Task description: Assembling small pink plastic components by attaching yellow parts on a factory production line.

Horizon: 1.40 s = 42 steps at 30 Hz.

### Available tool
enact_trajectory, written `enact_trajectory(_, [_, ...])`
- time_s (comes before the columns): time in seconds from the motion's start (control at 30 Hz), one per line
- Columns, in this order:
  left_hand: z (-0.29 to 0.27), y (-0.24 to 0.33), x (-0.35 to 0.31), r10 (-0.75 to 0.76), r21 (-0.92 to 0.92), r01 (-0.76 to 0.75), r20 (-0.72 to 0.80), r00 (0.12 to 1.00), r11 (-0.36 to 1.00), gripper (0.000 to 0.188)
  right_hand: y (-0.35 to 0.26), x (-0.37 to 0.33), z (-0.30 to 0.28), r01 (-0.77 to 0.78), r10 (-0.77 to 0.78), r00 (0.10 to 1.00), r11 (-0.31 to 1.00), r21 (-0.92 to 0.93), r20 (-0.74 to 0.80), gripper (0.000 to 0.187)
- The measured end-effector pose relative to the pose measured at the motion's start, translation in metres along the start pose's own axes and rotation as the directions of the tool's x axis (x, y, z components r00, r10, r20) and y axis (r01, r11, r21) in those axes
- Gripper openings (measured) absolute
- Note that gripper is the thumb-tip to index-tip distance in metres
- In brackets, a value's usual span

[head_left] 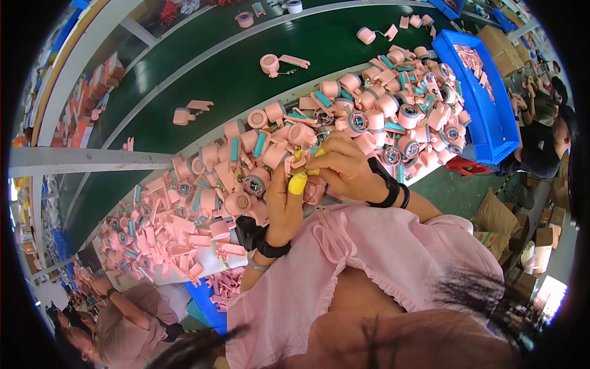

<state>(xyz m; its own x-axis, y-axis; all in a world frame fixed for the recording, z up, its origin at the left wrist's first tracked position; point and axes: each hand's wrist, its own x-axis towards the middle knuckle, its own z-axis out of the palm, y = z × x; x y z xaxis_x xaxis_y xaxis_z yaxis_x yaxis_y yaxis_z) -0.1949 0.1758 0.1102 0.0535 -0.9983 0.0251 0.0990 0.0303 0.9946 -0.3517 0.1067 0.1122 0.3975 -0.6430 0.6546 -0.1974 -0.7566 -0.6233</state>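
Pinches small pink part (300, 162) with both left hand (284, 206) and right hand (351, 172), near centre toward twelve o'clock, apparently steadying it; has pink housings (387, 103) heaped at two o'clock, presumably for reach.

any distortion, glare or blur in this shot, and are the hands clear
Head view: fisheye distortion bows the green conveyor belt; head view, lower right: a bright patch is washed out white; head view, lower edge: dark hair strands look soft; head view, centre: left hand and right hand look fairly clear.
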Motion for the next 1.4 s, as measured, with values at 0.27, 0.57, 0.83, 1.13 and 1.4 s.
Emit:
enact_trajectory(0.27, [-0.021,0.000,0.011,0.078,0.108,-0.071,-0.066,0.995,0.992,0.026,0.001,0.017,0.018,-0.006,0.005,0.999,1.000,0.020,0.043,0.021])
enact_trajectory(0.57, [-0.152,-0.033,0.094,0.023,0.661,-0.087,0.105,0.994,0.745,0.033,0.071,0.085,0.098,-0.228,0.174,0.951,0.953,0.201,0.254,0.011])
enact_trajectory(0.83, [-0.294,-0.122,0.208,0.264,0.892,0.006,-0.140,0.954,0.453,0.019,0.178,0.131,0.191,-0.313,0.294,0.925,0.949,0.042,0.242,0.012])
enact_trajectory(1.13, [-0.369,-0.190,0.276,-0.071,0.960,-0.077,0.060,0.996,-0.270,0.025,0.148,0.107,0.166,-0.367,0.287,0.825,0.927,0.076,0.488,0.016])
enact_trajectory(1.4, [-0.336,-0.099,0.263,0.232,0.978,-0.082,0.126,0.965,-0.192,0.022,0.113,0.098,0.123,-0.441,0.302,0.799,0.882,0.165,0.519,0.011])
